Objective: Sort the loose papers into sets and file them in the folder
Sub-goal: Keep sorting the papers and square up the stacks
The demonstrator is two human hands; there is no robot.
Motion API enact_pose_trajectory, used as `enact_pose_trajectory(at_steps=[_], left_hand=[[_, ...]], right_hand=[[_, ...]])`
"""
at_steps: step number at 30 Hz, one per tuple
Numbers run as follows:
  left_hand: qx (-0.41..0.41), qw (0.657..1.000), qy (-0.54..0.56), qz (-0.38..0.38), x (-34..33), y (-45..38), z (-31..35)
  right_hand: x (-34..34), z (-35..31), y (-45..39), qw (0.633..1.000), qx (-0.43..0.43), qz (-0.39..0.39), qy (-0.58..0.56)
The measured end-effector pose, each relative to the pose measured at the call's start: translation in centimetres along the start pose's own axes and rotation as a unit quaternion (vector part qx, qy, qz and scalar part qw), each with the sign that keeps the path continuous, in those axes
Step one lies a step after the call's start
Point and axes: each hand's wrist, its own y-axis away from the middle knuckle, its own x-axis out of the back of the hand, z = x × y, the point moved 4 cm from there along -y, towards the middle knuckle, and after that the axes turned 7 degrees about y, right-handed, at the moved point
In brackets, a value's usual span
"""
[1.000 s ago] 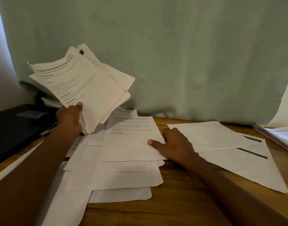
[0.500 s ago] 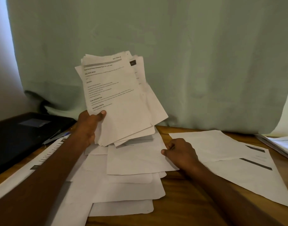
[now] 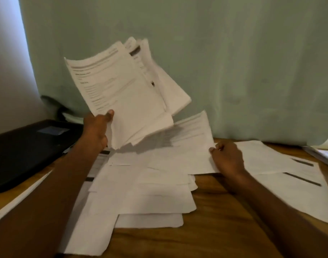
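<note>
Two bare forearms reach in from below, no sleeves in view; left hand (image 3: 96, 130) and right hand (image 3: 227, 158) wear nothing.

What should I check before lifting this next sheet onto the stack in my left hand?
1. Left hand holds the stack firmly: ok, thumb on its lower edge, though the sheets fan out.
2. Right hand has the top sheet: ok, pinching its right edge.
3. Only one sheet pinched: cannot tell.
4. Sheet matches the stack's set: cannot tell, print is blurred.
5. Folder within reach: ok, at left on the table.
6. Folder open: not ok, it looks closed.
</note>
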Motion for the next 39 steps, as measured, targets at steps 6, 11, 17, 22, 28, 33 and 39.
enact_pose_trajectory(at_steps=[6,11,17,22,28,33,39], left_hand=[[-0.007,0.993,-0.024,0.116,5.3,0.1,2.9],[-0.033,0.99,-0.073,0.114,7.0,0.9,3.2],[-0.025,0.991,-0.068,0.11,7.0,1.0,2.7],[-0.026,0.992,-0.061,0.106,7.4,0.8,2.3],[-0.008,0.993,-0.063,0.1,7.6,0.3,2.0],[-0.005,0.993,-0.066,0.096,7.4,0.3,1.4],[0.006,0.993,-0.073,0.093,6.8,0.0,0.7]], right_hand=[[2.0,-0.7,0.5,0.995,0.024,0.075,0.061],[3.7,-0.3,0.7,0.979,0.006,0.102,0.179],[3.9,0.4,0.5,0.96,0.012,0.076,0.269],[2.3,-1.7,1.1,0.941,0.169,0.106,0.274],[-3.5,-4.6,5.1,0.905,0.358,-0.15,0.175],[-3.6,-2.7,3.6,0.893,0.255,-0.205,0.31],[-2.7,-0.8,2.7,0.914,0.229,-0.208,0.263]])
